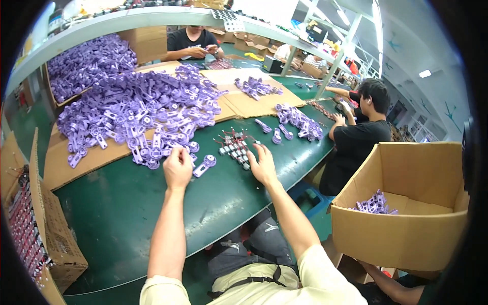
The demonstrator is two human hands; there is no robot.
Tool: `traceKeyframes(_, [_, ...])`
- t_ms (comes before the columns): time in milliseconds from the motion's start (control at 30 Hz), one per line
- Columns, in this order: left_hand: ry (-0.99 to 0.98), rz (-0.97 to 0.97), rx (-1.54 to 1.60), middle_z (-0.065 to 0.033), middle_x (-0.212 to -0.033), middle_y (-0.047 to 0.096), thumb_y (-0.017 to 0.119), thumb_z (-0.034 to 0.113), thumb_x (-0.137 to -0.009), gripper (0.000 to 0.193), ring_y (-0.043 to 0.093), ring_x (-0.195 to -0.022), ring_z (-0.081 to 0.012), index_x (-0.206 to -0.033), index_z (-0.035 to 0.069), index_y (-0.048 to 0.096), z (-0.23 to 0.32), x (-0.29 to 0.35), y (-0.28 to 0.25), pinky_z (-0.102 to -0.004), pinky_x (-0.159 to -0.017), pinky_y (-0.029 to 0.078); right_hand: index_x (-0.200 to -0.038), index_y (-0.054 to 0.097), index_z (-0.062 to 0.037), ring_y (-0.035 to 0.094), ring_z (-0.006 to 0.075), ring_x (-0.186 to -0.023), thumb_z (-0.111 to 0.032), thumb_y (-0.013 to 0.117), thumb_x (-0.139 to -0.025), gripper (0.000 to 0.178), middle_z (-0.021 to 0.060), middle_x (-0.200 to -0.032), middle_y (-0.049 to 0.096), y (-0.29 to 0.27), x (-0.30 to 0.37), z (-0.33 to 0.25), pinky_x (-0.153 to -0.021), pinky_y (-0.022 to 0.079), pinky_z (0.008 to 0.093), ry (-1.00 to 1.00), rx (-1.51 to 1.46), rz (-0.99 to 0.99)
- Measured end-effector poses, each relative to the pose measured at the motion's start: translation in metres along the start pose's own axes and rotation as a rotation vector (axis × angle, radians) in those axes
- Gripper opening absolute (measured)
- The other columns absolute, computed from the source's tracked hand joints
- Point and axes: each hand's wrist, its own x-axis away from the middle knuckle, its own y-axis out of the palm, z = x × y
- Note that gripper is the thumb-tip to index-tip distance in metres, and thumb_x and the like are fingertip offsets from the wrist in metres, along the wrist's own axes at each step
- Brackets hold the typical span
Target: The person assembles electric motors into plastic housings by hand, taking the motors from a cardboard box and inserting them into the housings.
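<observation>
My left hand (178, 166) is closed at the near edge of a big pile of purple plastic parts (147, 109); anything inside its fingers is hidden. Just right of it, a single purple plastic part (205, 165) with a round end lies on the green table (127, 203). My right hand (263, 163) has its thumb and fingers apart, beside a cluster of small silvery motors (235, 148) with thin red and dark wires. Farther right lie a few loose purple parts and a smaller purple heap (300, 122).
Flat cardboard (234, 104) lies under the purple parts. A carton of wired motors (56, 239) stands at the left, a large open carton (399, 239) at the right. Co-workers (358, 137) sit at the right and across the table (195, 43). A shelf (147, 16) spans overhead.
</observation>
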Motion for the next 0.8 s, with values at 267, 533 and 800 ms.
traceKeyframes(267, [-0.005, -0.026, -0.027, -0.0136, -0.068, 0.064, 0.062, 0.01, -0.088, 0.011, 0.063, -0.061, -0.0331, -0.08, 0.004, 0.059, -0.008, -0.002, -0.005, -0.0415, -0.055, 0.048, -0.139, 0.049, -0.0122, 0.037, 0.0413, -0.133, -0.062, 0.047, -0.09, 0.07, 0.0159, -0.138, 0.051, 0.071, -0.049, -0.02, -0.111, 0.028, 0.0521, 0.073, 0.21, -0.28])
traceKeyframes(533, [-0.005, -0.003, -0.022, -0.0143, -0.07, 0.064, 0.061, 0.01, -0.087, 0.009, 0.063, -0.062, -0.0336, -0.081, 0.004, 0.06, -0.007, -0.007, -0.007, -0.0424, -0.056, 0.049, -0.14, 0.044, -0.0031, 0.032, 0.0468, -0.137, -0.046, 0.055, -0.094, 0.064, 0.0294, -0.146, 0.037, 0.039, 0.012, -0.068, -0.113, 0.026, 0.0497, 0.079, 0.001, -0.15])
traceKeyframes(800, [0.006, -0.011, -0.027, -0.0137, -0.07, 0.063, 0.061, 0.01, -0.087, 0.009, 0.063, -0.061, -0.0331, -0.082, 0.004, 0.058, -0.009, -0.007, -0.008, -0.0427, -0.056, 0.048, -0.135, 0.044, 0.007, 0.037, 0.0426, -0.134, -0.042, 0.052, -0.097, 0.062, 0.0311, -0.143, 0.039, -0.022, 0.046, -0.026, -0.112, 0.03, 0.0458, 0.256, 0.072, -0.144])
